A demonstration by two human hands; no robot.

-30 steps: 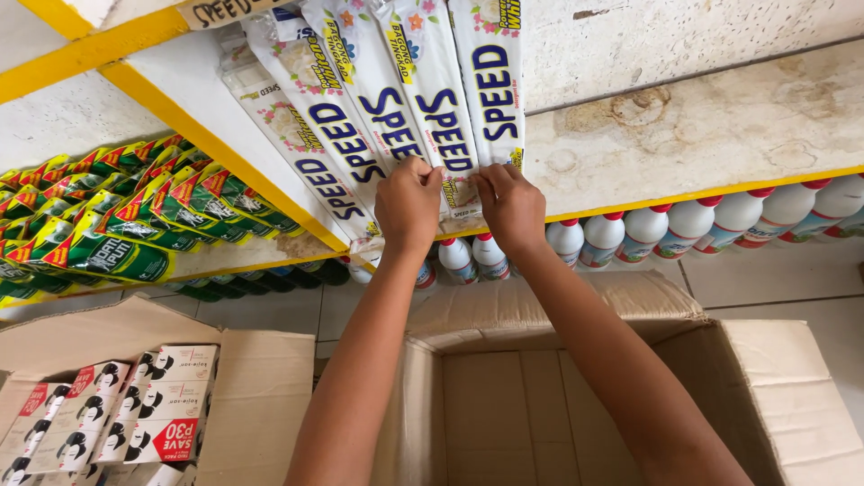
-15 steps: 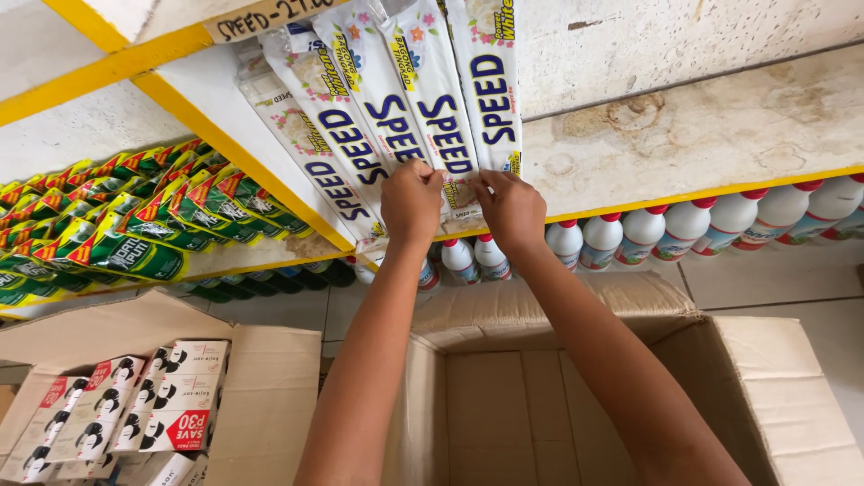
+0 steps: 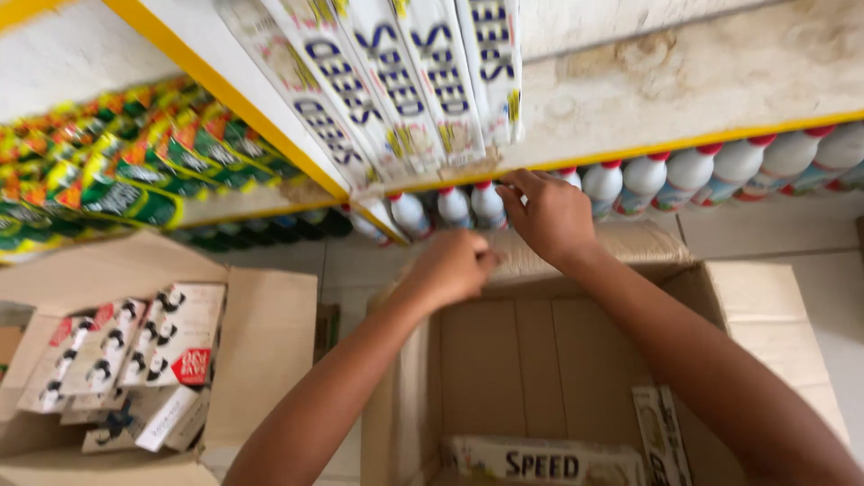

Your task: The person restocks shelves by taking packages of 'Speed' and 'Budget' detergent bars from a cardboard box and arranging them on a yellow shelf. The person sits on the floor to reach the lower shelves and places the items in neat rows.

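Note:
Several long white detergent packs point(image 3: 396, 81) with blue lettering lie side by side on a shelf point(image 3: 684, 81) with a yellow front edge. My right hand point(image 3: 551, 214) hovers just below that edge, fingers loosely apart and holding nothing. My left hand point(image 3: 450, 266) is lower, curled into a loose fist over the back rim of an open cardboard box point(image 3: 774, 315); it is motion-blurred and I see nothing in it. More white packs point(image 3: 540, 461) lie at the bottom of the box, one of them point(image 3: 661, 432) leaning against its right side.
White bottles with red caps point(image 3: 693, 171) stand in a row under the shelf. Green and yellow pouches point(image 3: 117, 162) fill a shelf at the left. A second carton point(image 3: 261, 342) at lower left holds small white boxes point(image 3: 135, 351). Tiled floor lies beyond.
Both hands have let go of the packs on the shelf and dropped toward the box, the left lower than the right. The camera has tilted down, showing the packs inside the box.

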